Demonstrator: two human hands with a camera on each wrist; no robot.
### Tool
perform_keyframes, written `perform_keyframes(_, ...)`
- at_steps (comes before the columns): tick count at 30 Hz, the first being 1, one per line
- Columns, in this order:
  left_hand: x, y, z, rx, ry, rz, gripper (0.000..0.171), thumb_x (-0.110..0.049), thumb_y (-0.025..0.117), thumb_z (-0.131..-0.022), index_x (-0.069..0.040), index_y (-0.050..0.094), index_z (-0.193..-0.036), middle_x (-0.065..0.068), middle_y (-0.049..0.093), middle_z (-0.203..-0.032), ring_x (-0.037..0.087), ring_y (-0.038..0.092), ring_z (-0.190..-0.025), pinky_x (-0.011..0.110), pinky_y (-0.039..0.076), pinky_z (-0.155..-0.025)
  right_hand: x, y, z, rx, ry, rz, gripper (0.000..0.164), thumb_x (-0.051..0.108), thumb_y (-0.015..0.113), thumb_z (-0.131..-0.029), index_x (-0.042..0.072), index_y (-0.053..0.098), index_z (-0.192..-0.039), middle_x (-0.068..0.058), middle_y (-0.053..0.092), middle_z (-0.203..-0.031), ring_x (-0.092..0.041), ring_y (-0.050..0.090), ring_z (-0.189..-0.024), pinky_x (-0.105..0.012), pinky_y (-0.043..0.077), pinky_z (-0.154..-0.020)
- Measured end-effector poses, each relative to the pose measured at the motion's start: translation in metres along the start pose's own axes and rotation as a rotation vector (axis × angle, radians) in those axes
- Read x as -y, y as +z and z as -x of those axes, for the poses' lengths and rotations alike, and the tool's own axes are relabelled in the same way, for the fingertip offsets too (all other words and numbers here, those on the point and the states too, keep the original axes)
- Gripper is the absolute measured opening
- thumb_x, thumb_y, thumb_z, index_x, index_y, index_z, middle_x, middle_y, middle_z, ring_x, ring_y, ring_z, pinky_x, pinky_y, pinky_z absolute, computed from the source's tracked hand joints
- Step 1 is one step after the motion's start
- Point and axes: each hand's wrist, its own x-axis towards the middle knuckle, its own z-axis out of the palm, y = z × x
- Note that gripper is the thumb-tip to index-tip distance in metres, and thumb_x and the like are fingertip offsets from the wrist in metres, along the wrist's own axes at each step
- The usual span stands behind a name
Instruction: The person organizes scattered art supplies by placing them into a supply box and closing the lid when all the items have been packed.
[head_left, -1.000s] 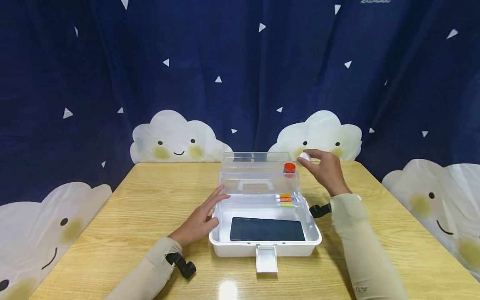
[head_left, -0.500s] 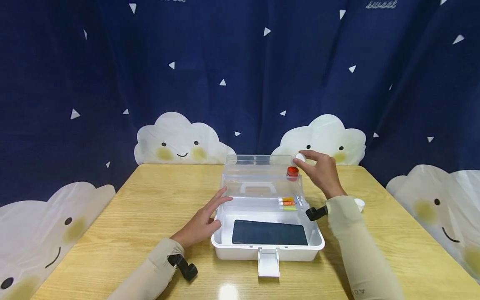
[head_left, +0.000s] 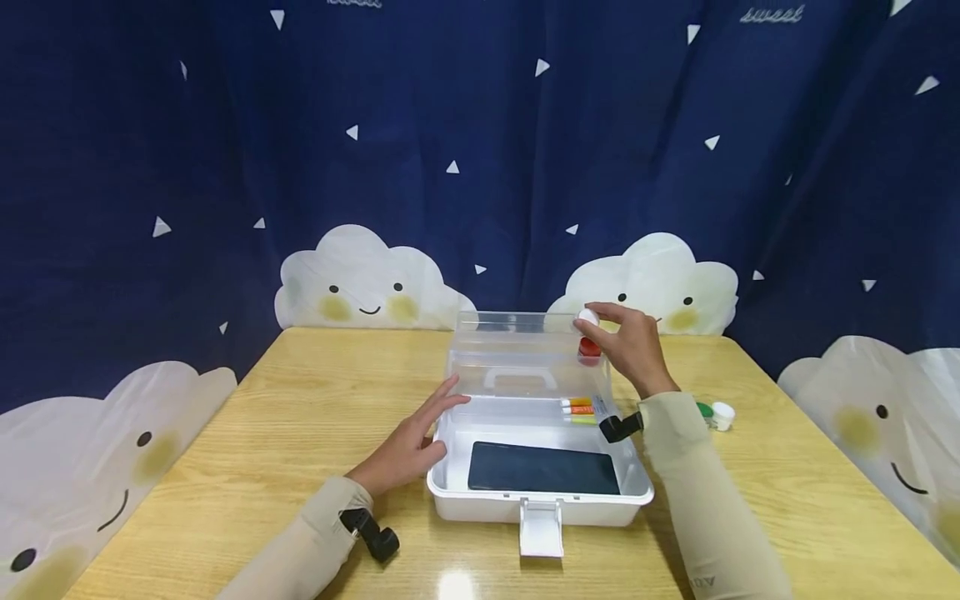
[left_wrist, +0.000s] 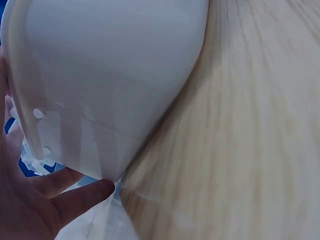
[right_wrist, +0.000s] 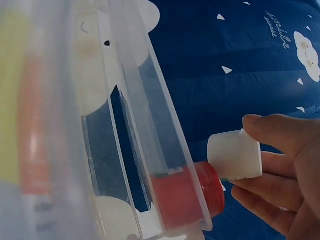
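Head view: my right hand [head_left: 635, 345] is pinching one cylinder [right_wrist: 233, 155] by one far jar [head_left: 589, 347]; left hand [head_left: 406, 447], fingers apart, touching one box [head_left: 480, 507].

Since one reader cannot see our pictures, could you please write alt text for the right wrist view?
A person's right hand holds a small white container close to a red container in a clear tray, before a dark blue curtain.

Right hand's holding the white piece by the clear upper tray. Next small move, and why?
Probably lower the white piece into the clear upper tray, next to the red container: the right hand pinches it near that tray's right end, the red container already sits there, and the left hand touches the box.
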Motion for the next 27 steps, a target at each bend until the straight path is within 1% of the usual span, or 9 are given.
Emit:
perform_keyframes(2,-0.001,0.001,0.0,0.008,-0.01,0.005,0.074,0.006,0.047,-0.082,-0.028,0.038,-0.147,-0.014,0.006,-0.161,0.029,0.053,-0.11,0.023,0.038,-0.047,-0.001,0.001,0.002,-0.003,0.0,-0.001,0.055,0.049,0.071,-0.082,0.013,0.066,-0.124,-0.015,0.064,-0.123,-0.034,0.055,-0.117,-0.053,0.043,-0.097)
perform_keyframes(6,-0.001,0.002,-0.001,0.004,-0.012,0.004,0.074,0.007,0.048,-0.082,-0.028,0.038,-0.147,-0.015,0.007,-0.16,0.029,0.048,-0.119,0.023,0.039,-0.047,0.0,0.001,0.004,-0.015,-0.05,0.003,0.053,0.046,0.072,-0.082,0.011,0.068,-0.122,-0.015,0.065,-0.121,-0.034,0.056,-0.116,-0.053,0.043,-0.097)
perform_keyframes(9,-0.001,0.0,-0.002,-0.009,-0.007,-0.002,0.073,0.006,0.047,-0.082,-0.026,0.039,-0.147,-0.015,0.008,-0.16,0.028,0.053,-0.112,0.024,0.039,-0.047,0.0,0.001,0.004,-0.02,-0.094,0.012,0.05,0.043,0.073,-0.082,0.011,0.068,-0.121,-0.015,0.066,-0.119,-0.033,0.058,-0.114,-0.052,0.042,-0.098)
perform_keyframes(13,-0.001,-0.001,-0.002,-0.017,-0.001,-0.007,0.072,0.005,0.046,-0.081,-0.026,0.039,-0.146,-0.014,0.008,-0.16,0.024,0.06,-0.095,0.024,0.038,-0.046,0.0,0.004,0.004,0.007,-0.091,-0.001,0.051,0.043,0.073,-0.082,0.012,0.067,-0.122,-0.015,0.065,-0.121,-0.028,0.068,-0.096,-0.05,0.043,-0.098)
perform_keyframes(16,0.0,0.0,-0.002,-0.014,-0.001,-0.011,0.073,0.005,0.047,-0.081,-0.026,0.039,-0.146,-0.014,0.008,-0.16,0.018,0.06,-0.082,0.025,0.039,-0.046,0.001,0.007,0.005,0.045,-0.074,-0.038,0.051,0.041,0.074,-0.083,0.011,0.066,-0.124,-0.016,0.064,-0.123,-0.025,0.072,-0.076,-0.043,0.052,-0.085)
perform_keyframes(18,0.0,0.0,-0.001,-0.013,-0.005,-0.014,0.074,0.005,0.047,-0.081,-0.027,0.038,-0.146,-0.014,0.008,-0.16,0.017,0.059,-0.078,0.025,0.039,-0.046,0.002,0.009,0.006,0.063,-0.075,-0.044,0.05,0.039,0.074,-0.083,0.011,0.066,-0.125,-0.015,0.063,-0.123,-0.024,0.071,-0.076,-0.037,0.056,-0.072)
perform_keyframes(20,0.0,0.001,-0.001,-0.015,-0.011,-0.014,0.074,0.005,0.047,-0.081,-0.03,0.038,-0.146,-0.015,0.008,-0.16,0.018,0.06,-0.087,0.024,0.039,-0.046,0.002,0.011,0.006,0.084,-0.075,-0.054,0.05,0.037,0.074,-0.083,0.011,0.065,-0.126,-0.015,0.062,-0.125,-0.025,0.071,-0.078,-0.031,0.056,-0.062)
perform_keyframes(24,-0.001,0.001,-0.001,-0.015,-0.015,-0.006,0.074,0.005,0.047,-0.081,-0.031,0.039,-0.145,-0.016,0.008,-0.16,0.026,0.056,-0.108,0.024,0.039,-0.046,0.003,0.014,0.008,0.098,-0.078,-0.031,0.05,0.037,0.074,-0.083,0.014,0.065,-0.126,-0.012,0.061,-0.127,-0.028,0.069,-0.092,-0.029,0.056,-0.063)
perform_keyframes(27,-0.001,0.001,-0.001,-0.008,-0.017,0.001,0.073,0.005,0.047,-0.081,-0.029,0.039,-0.146,-0.016,0.008,-0.16,0.026,0.058,-0.106,0.023,0.039,-0.047,0.002,0.016,0.009,0.11,-0.078,-0.016,0.052,0.041,0.074,-0.082,0.016,0.065,-0.126,-0.012,0.061,-0.128,-0.029,0.068,-0.094,-0.032,0.056,-0.066)
